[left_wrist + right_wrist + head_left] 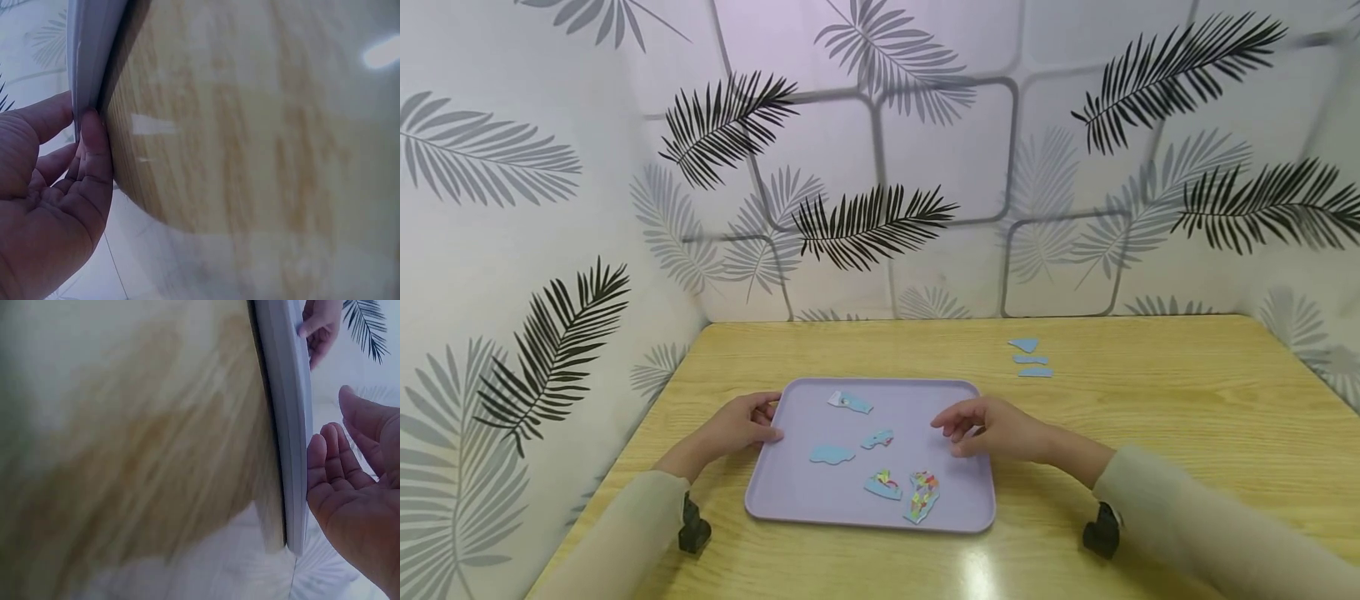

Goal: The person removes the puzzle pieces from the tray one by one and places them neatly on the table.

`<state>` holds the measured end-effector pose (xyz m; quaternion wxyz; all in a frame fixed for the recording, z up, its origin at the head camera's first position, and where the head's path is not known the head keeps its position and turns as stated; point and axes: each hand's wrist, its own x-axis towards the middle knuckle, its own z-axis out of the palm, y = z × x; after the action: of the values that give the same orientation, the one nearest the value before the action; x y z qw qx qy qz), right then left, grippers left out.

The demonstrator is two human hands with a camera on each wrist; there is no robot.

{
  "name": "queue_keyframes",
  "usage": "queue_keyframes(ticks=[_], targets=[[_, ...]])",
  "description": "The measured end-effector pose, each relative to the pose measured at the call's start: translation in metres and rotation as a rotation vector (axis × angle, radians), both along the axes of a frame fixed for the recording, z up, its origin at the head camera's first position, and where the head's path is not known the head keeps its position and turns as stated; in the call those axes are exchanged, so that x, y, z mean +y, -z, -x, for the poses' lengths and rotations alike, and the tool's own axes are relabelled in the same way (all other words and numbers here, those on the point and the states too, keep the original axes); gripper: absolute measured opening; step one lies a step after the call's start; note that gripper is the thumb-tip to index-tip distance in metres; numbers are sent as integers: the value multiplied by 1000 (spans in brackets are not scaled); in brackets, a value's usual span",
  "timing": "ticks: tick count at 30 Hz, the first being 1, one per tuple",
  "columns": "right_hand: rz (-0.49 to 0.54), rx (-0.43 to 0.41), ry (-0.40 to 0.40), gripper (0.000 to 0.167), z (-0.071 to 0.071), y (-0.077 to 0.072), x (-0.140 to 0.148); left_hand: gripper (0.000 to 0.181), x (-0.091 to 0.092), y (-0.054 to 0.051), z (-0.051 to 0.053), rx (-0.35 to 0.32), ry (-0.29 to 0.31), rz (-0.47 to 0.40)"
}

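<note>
A lavender tray (797,500) lies on the wooden table, with several puzzle pieces spread on it, among them a plain blue piece (832,453) and a multicoloured piece (922,496). My left hand (741,427) grips the tray's left rim, thumb on top and fingers beneath; the left wrist view also shows this hand (59,187) pinching the rim (94,56). Over the tray's right side hovers my right hand (988,427), fingers loosely bent, holding nothing. In the right wrist view this hand (356,469) is beside the tray's edge (287,412), thumb apart from the fingers.
Several small blue pieces (1030,360) lie on the table (1150,400) behind the tray to the right. A leaf-patterned wall (940,275) stands behind the table and another stretch runs along its left side.
</note>
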<state>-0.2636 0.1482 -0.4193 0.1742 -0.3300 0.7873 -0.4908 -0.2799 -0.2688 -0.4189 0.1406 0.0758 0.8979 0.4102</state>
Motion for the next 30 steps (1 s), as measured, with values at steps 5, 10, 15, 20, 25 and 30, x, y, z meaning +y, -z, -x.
queue_keyframes(ticks=[5, 10, 15, 20, 25, 30], targets=[[-38, 3, -101, 40, -7, 0, -9, 65, 0, -2, 1, 3, 5, 6], [-112, 18, -138, 44, -9, 1, -15, 64, 1, -2, 2, 17, 15, 20], [-166, 60, -191, 47, -10, 0, -18, 64, 0, -1, 3, 18, 20, 21], [-208, 125, -261, 51, -8, -2, -23, 64, -1, 0, 3, 20, 20, 11], [-244, 144, -316, 53, -6, -3, -30, 65, -1, 1, 3, 14, 17, 2], [-282, 138, -344, 52, -8, -5, -35, 64, -2, 2, 1, 15, 18, -4]])
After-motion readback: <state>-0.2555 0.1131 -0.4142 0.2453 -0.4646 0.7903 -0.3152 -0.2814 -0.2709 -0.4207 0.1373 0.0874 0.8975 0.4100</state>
